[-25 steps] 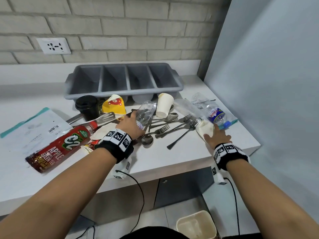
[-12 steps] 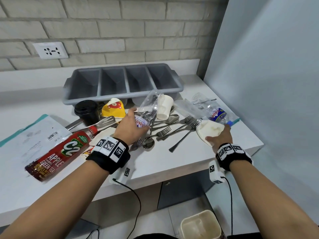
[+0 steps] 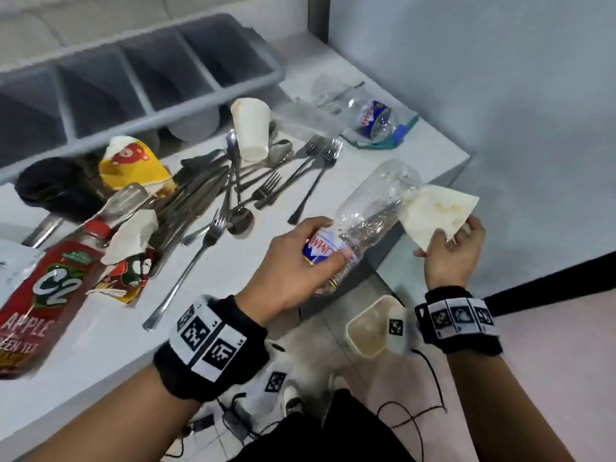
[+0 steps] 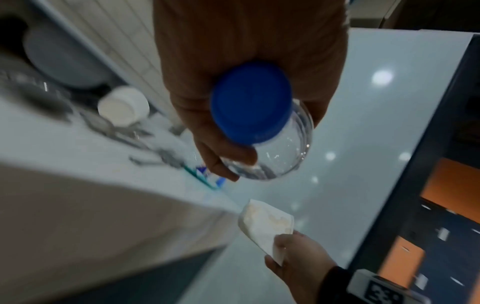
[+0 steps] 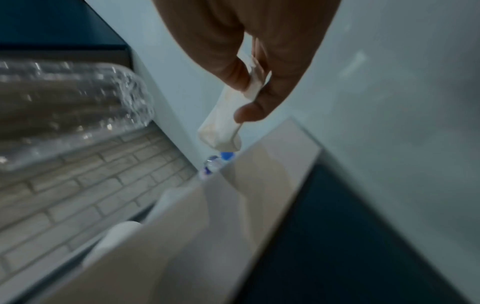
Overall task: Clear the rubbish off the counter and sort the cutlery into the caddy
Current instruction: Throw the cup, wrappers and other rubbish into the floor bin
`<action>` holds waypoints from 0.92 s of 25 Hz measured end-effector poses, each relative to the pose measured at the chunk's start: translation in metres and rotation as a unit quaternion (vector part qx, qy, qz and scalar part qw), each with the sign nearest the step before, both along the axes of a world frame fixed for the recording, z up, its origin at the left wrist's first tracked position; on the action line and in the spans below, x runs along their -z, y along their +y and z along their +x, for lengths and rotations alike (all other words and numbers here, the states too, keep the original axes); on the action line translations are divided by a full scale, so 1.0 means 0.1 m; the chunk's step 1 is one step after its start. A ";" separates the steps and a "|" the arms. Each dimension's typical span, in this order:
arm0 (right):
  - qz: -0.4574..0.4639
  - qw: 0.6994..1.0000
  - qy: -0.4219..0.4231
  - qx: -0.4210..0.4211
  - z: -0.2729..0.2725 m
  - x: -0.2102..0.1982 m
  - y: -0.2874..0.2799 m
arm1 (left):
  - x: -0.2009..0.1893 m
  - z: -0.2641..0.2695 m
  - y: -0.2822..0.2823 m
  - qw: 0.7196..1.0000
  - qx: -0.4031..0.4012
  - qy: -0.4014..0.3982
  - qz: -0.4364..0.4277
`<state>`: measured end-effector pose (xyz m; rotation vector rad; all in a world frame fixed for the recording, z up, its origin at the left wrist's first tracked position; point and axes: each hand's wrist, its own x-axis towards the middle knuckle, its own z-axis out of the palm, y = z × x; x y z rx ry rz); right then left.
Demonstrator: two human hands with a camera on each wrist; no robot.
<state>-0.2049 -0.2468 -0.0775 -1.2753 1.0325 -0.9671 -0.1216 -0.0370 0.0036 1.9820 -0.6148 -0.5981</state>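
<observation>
My left hand grips an empty clear plastic bottle with a blue cap, held past the counter's front edge. My right hand pinches a flattened, stained white paper cup off the counter's right corner; the same cup shows in the right wrist view. Several forks, spoons and knives lie in a heap on the white counter. The grey four-compartment caddy stands empty at the back.
A beige bin stands on the floor below my hands. On the counter lie a C2 apple tea bottle, a white paper cup, a yellow wrapper, a black cup and a crushed bottle.
Both hands lifted their rubbish off the counter and moved right and toward me, out past the counter's edge above the bin. My head tilted down.
</observation>
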 end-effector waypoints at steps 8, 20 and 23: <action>0.120 0.962 0.235 0.068 -1.17 1.94 -0.15 | 1.97 -0.63 -0.65 0.960 0.073 0.118 0.243; 0.197 0.880 0.423 -0.087 -1.06 5.25 -0.71 | 5.48 -0.79 -1.81 0.856 0.237 -0.003 0.459; 0.194 0.874 0.435 -0.096 -1.01 5.63 -0.83 | 5.95 -0.84 -2.04 0.841 0.272 -0.041 0.466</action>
